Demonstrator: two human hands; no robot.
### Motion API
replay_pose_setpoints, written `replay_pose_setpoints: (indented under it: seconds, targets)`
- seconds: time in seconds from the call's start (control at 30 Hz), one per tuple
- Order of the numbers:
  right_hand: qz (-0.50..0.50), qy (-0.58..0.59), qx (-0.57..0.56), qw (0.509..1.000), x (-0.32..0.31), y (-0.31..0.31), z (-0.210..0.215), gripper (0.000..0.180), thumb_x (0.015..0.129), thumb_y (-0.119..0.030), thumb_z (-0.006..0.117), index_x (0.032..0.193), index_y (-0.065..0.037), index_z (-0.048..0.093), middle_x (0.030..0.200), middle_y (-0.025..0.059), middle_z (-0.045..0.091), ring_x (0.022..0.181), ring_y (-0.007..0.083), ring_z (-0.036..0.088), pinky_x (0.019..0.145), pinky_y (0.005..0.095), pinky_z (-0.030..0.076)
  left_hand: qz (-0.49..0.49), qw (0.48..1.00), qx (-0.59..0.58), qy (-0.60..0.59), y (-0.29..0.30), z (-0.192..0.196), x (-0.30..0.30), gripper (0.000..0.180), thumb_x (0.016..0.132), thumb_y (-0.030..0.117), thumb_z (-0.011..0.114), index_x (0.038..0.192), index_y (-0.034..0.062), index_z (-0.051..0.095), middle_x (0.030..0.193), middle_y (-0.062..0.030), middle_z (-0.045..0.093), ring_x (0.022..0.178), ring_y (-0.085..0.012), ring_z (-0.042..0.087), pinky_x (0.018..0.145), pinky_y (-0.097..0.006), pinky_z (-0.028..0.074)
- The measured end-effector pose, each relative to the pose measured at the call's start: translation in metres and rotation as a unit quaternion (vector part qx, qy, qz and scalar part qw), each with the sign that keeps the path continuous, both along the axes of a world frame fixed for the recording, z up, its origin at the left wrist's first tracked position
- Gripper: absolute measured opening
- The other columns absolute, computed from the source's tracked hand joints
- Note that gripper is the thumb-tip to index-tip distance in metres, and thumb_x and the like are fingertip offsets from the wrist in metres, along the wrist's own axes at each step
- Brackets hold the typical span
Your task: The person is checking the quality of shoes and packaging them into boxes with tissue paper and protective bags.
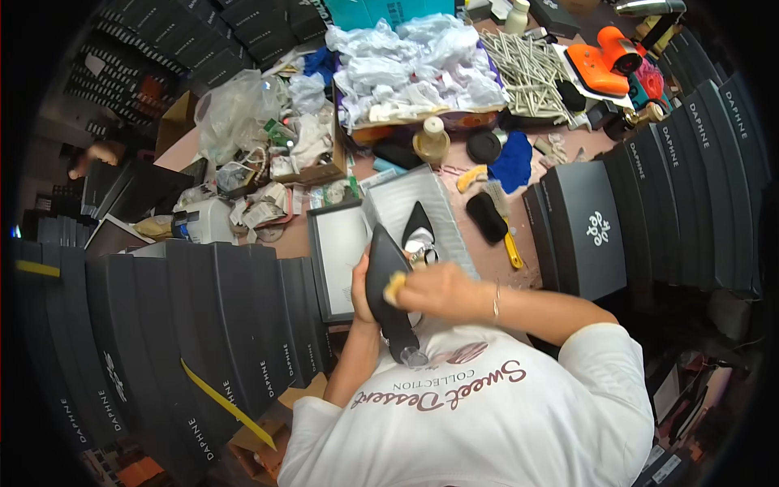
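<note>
A black pointed shoe [385, 264] is held in front of my chest, toe pointing away and its smooth dark underside apparently facing up. My left hand [360, 290] is wrapped round its left side, with most of the fingers hidden behind it. In my right hand [445, 290], slightly blurred, is a small yellow sponge [394, 288], pinched against the shoe's right side. Just beyond, a second black pointed shoe [418, 221] lies on white tissue paper [446, 219] spread over an open shoebox [314, 268]. A clear cap-like piece [414, 357] shows at the held shoe's heel end.
Dark shoeboxes stand in rows at left [174, 325] and right [584, 227]. Past the open box are a black brush [485, 217] with a yellow handle, a blue cloth [513, 161], a bottle [431, 144] and a tray heaped with crumpled white paper [406, 69]. Pale sticks [526, 77] lie beyond.
</note>
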State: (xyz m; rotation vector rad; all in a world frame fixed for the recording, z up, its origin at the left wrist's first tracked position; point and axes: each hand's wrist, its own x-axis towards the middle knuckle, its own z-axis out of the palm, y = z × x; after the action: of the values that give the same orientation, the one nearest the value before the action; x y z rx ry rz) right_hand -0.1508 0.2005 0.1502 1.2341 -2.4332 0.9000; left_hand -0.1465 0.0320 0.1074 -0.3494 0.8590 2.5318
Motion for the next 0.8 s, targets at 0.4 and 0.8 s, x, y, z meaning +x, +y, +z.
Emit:
replay_pose_setpoints:
  seconds: [0.4,0.8]
  targets:
    - [-0.069,-0.055,0.059,0.994,-0.044,-0.019,0.022,0.010,0.075,-0.014,0.057,0.082,-0.011,0.052,0.067,0.0039,0.052,0.055,0.0226,0.060,0.049,0.0336,0.050,0.065,0.995,-0.014,-0.078,0.017,0.024,-0.003,0.047,0.096,0.043,0.032,0.124,0.0083,0.047,0.108,-0.0106,0.061,0.098,-0.0233,0.061,0.089,-0.036,0.049]
    - [0.054,-0.068,0.055,0.995,-0.044,-0.037,0.025,0.010,0.085,-0.016,0.051,0.089,-0.008,0.053,0.081,0.0108,0.060,0.064,0.0268,0.065,0.051,0.0374,0.051,0.039,0.997,-0.072,-0.010,-0.002,0.006,-0.006,0.051,0.099,0.041,0.029,0.132,0.0044,0.040,0.110,-0.0093,0.059,0.093,-0.0237,0.060,0.084,-0.038,0.049]
